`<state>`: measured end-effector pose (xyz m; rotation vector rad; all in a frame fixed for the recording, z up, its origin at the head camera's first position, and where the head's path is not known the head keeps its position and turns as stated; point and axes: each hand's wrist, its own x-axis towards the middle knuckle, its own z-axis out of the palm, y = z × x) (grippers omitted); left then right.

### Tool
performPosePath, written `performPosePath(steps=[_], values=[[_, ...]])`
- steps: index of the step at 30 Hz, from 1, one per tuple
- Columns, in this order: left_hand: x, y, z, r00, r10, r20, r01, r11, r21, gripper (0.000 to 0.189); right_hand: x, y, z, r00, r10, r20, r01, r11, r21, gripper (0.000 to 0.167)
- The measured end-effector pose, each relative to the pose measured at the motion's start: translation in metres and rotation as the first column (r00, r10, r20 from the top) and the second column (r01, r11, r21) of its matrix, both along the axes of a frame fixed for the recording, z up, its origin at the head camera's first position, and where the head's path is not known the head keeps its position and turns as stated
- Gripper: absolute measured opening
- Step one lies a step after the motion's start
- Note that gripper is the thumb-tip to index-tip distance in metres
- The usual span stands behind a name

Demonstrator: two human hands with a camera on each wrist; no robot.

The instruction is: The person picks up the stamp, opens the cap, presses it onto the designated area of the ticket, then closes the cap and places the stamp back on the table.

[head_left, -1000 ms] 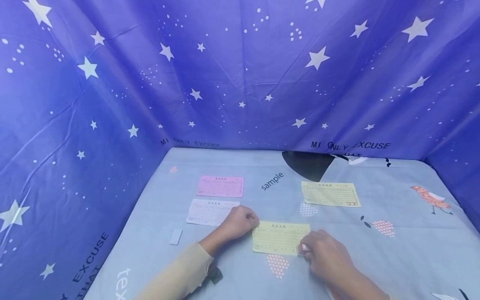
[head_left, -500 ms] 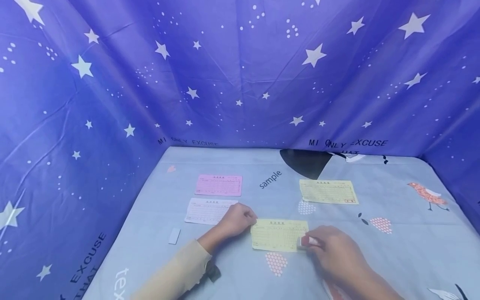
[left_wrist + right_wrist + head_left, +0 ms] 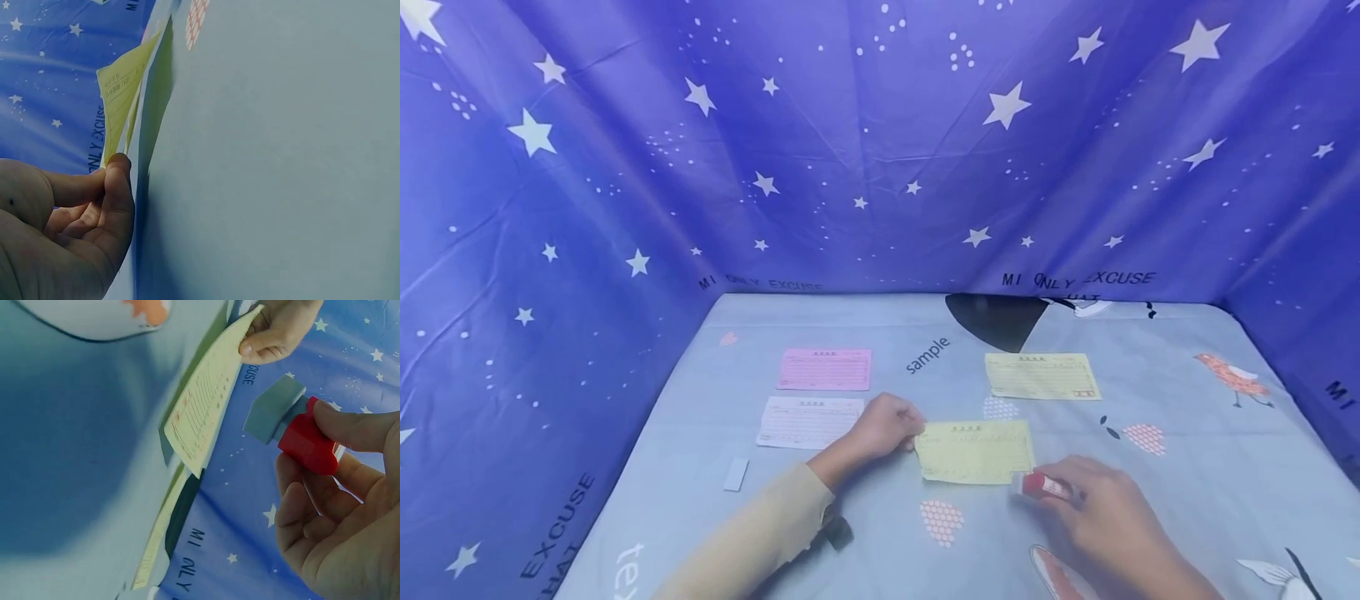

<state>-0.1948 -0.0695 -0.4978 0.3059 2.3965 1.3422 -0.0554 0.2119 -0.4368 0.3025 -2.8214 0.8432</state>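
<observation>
My left hand [image 3: 883, 425] pinches the left edge of a yellow printed form slip [image 3: 974, 452]; in the left wrist view the slip [image 3: 120, 90] curves up off the cloth from the fingertips. My right hand [image 3: 1105, 512] grips a red self-inking stamp [image 3: 309, 440] between thumb and fingers, its pale grey block end facing the slip. In the head view that end overlaps the slip's lower right corner; the right wrist view shows the stamp apart from the paper. Another yellow slip [image 3: 1042, 377] lies farther back, with a small red boxed mark at its lower right.
On the left lie a pink slip [image 3: 826, 370] and a white slip [image 3: 805, 422], one behind the other. Nearer is a small whitish rectangle [image 3: 736, 474]. A patterned grey-blue cloth [image 3: 685, 517] covers the table, and a purple-blue starry curtain [image 3: 820, 167] hangs around it.
The right hand has drawn the stamp back from the slip's lower right corner, showing more of its red body. The left hand has raised the slip slightly off the cloth.
</observation>
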Motion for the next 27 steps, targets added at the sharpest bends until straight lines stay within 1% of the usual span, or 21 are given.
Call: performPosePath(steps=[2,3,7,9,10,13,16,20,22,24,27], values=[[-0.003,0.006,0.0,1.0,0.001,0.0,-0.001,1.0,0.002,0.007,0.002,0.001,-0.001,0.999,-0.009,0.047,0.009,1.0,-0.009,0.041],[-0.005,0.009,0.0,1.0,-0.002,0.002,0.002,1.0,0.001,0.007,0.003,0.001,-0.001,0.996,-0.016,0.085,0.017,1.0,-0.011,0.04],[-0.013,0.023,0.002,1.0,-0.023,0.005,0.023,1.0,-0.006,0.009,0.004,0.001,-0.001,0.968,-0.054,0.245,0.059,0.998,-0.013,0.033],[-0.017,0.031,0.004,1.0,-0.029,0.005,0.029,1.0,-0.012,0.009,0.004,0.001,-0.001,0.961,-0.065,0.27,0.07,0.998,-0.007,0.031],[-0.018,0.035,0.005,1.0,-0.03,0.007,0.03,0.999,-0.013,0.009,0.004,0.002,-0.001,0.963,-0.067,0.262,0.07,0.998,-0.005,0.031],[-0.024,0.048,0.008,1.0,-0.027,0.011,0.027,1.0,-0.015,0.008,0.005,0.005,-0.002,0.981,-0.063,0.184,0.064,0.998,-0.003,0.035],[-0.03,0.063,0.009,1.0,-0.027,0.005,0.027,1.0,-0.01,0.008,0.007,0.008,-0.003,0.992,-0.055,0.117,0.057,0.998,-0.015,0.037],[-0.037,0.083,0.007,1.0,-0.029,-0.007,0.029,1.0,0.008,0.008,0.009,0.011,-0.006,0.996,-0.039,0.076,0.042,0.999,-0.031,0.037],[-0.039,0.093,0.006,1.0,-0.029,-0.012,0.029,0.999,0.015,0.008,0.01,0.012,-0.007,0.999,-0.033,0.034,0.034,0.999,-0.031,0.039],[-0.04,0.101,0.005,1.0,-0.026,-0.012,0.026,0.999,0.021,0.008,0.011,0.013,-0.008,1.0,-0.028,0.001,0.028,0.999,-0.029,0.041],[-0.039,0.11,0.004,1.0,-0.019,-0.004,0.019,1.0,0.017,0.008,0.012,0.015,-0.008,0.999,-0.027,-0.024,0.026,0.999,-0.028,0.042]])
